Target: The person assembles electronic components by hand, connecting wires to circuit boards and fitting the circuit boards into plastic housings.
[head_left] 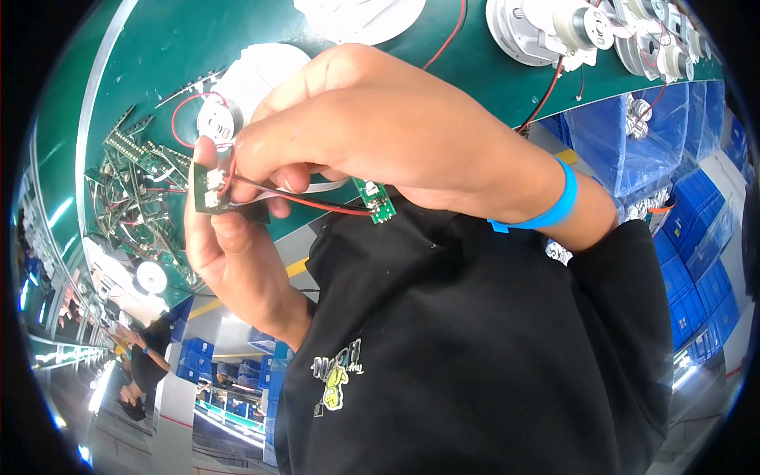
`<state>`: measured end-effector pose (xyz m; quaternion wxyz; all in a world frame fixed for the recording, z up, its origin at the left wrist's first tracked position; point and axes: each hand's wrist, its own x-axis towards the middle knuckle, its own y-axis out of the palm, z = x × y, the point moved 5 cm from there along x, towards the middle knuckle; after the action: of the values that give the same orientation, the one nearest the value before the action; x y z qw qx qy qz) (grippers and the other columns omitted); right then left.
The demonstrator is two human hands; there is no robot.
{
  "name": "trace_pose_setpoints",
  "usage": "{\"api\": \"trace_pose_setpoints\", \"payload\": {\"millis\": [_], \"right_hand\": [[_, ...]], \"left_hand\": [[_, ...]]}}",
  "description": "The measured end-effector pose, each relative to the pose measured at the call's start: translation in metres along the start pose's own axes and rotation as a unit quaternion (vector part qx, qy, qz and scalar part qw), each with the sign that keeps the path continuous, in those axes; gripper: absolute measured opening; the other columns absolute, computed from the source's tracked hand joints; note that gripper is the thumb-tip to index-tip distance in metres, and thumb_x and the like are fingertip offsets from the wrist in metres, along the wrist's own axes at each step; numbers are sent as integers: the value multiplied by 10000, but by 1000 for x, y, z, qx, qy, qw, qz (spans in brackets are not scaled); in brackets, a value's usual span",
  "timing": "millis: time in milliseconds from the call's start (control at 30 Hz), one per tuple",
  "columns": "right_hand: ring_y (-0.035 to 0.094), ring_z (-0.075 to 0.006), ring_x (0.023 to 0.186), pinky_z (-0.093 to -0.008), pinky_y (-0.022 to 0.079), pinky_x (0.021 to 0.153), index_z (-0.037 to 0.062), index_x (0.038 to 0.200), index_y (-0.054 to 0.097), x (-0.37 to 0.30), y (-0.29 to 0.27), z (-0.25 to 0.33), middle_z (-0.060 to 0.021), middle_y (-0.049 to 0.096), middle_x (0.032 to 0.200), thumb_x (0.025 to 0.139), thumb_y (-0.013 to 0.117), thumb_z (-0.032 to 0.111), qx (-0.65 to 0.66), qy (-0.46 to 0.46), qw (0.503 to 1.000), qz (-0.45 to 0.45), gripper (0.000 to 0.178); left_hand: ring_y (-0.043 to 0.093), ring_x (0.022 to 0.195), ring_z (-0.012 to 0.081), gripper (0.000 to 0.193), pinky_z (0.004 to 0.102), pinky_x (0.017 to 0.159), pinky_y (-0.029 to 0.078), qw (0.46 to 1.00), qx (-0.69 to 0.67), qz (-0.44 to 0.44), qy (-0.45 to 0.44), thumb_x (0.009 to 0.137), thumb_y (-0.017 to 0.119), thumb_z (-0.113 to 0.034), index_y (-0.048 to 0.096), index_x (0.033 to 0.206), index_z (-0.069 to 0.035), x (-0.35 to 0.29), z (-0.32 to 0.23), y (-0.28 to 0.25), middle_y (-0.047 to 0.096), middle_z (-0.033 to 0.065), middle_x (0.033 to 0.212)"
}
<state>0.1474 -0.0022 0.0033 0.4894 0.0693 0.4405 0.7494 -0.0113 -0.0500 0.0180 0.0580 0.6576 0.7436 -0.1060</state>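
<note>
My left hand (229, 245) grips a small green circuit board (203, 198) with white connectors between thumb and fingers. Over it bends my right hand (348, 119), a blue band at its wrist, its fingers closed at the red and black wires by the connectors; the exact pinch is partly hidden. Those wires (317, 204) and a pale flat cable (321, 188) run toward a second small green board (376, 201), which hangs below my right palm. Just behind my hands, a white round motor assembly (261, 67) lies on the green table (182, 36).
A tangled pile of narrow circuit boards (138, 190) covers the table's left part. Along the far side stand more white motor assemblies (546, 32) with trailing wires. Blue lined bins (633, 142) are at the right, and another person (146, 368) is at the lower left.
</note>
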Motion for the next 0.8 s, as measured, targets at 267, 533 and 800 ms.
{"api": "trace_pose_setpoints", "payload": {"millis": [267, 533, 800], "right_hand": [[561, -89, 664, -237, 418, 594, -61, 800, 688, -4, 2, -2, -61, 641, 708, 842, 635, 114, 18, 36, 999, 8, 188], [578, -108, 598, -265, 439, 574, -50, 712, 668, -2, -2, 0, -87, 646, 636, 776, 668, 161, -108, -36, 993, -33, 221], [576, -56, 679, -209, 411, 588, -36, 824, 698, -11, 5, 9, -42, 666, 743, 845, 697, 128, 22, 1, 1000, -12, 166]], "left_hand": [[599, 1057, 216, 760, 351, 923, 467, 999, -29, -28, 1, 894, 677, -443, 447, 1368, 105, -5, 6, -2, 617, 167, 1187], [580, 1115, 219, 741, 357, 967, 457, 998, -46, -51, 3, 895, 686, -424, 445, 1366, 94, -3, 4, 6, 596, 166, 1228], [587, 1077, 195, 677, 331, 960, 450, 1000, -1, -17, 14, 921, 674, -371, 469, 1354, 108, -2, 0, -2, 613, 158, 1194]]}}
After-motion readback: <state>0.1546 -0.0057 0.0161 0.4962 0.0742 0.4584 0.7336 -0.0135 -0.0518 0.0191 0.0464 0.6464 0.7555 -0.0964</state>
